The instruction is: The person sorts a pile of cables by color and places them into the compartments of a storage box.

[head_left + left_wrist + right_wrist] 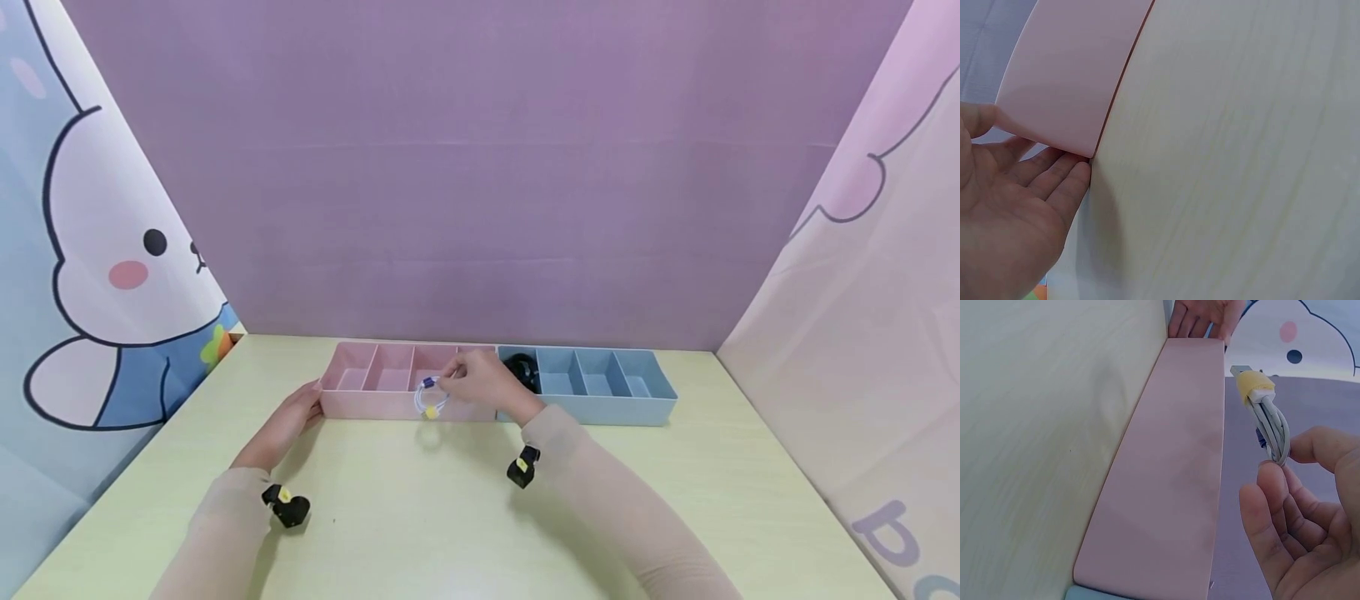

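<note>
A coiled white USB cable [431,398] with a yellow wrap hangs from my right hand [477,381], pinched between thumb and fingertips. In the right wrist view the cable [1270,422] shows its metal plug beside the yellow band. That hand is over the front of a pink divided box [405,406], at its right half. At the box's left end rests my left hand [288,419]. The left wrist view shows its fairly straight fingers [1067,182] against the end of the pink box [1079,69], with the thumb at the rim.
A blue divided box [600,410] adjoins the pink one on the right. Something black and coiled [522,371] lies in its leftmost compartment. Both boxes stand near the back of the pale table [420,533], before a purple backdrop [480,183]. Printed cloths hang on both sides.
</note>
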`<state>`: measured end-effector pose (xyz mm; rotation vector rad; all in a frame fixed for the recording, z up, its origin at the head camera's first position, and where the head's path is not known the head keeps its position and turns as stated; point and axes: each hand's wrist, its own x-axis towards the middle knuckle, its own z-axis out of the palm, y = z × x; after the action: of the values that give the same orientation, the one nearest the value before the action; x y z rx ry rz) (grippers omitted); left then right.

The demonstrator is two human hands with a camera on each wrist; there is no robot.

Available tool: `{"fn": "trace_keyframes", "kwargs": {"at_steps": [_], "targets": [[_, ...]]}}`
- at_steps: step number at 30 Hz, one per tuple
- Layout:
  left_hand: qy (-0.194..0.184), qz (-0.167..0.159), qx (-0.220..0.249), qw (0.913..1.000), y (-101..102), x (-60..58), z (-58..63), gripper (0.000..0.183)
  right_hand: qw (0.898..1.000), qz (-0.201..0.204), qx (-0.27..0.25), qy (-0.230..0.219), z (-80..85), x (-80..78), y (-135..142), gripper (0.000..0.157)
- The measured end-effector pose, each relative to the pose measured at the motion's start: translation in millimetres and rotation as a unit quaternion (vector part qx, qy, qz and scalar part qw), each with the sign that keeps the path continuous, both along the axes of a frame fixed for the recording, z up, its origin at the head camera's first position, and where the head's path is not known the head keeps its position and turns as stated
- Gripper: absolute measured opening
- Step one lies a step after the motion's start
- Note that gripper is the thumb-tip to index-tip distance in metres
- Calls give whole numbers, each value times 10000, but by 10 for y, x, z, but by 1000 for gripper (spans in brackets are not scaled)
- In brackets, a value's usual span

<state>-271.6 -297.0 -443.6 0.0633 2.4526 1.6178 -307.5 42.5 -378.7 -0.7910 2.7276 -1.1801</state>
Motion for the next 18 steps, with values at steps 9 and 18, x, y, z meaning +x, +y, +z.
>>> {"fn": "trace_keyframes", "kwargs": {"at_steps": [9, 18], "targets": [[-18, -10, 4, 10000, 24, -1, 13, 69, 9995, -55, -226, -202, 80, -33, 119, 14], [-102, 30, -24, 9999, 38, 2, 21, 68, 9989, -132, -268, -358, 148, -65, 222, 18]]}}
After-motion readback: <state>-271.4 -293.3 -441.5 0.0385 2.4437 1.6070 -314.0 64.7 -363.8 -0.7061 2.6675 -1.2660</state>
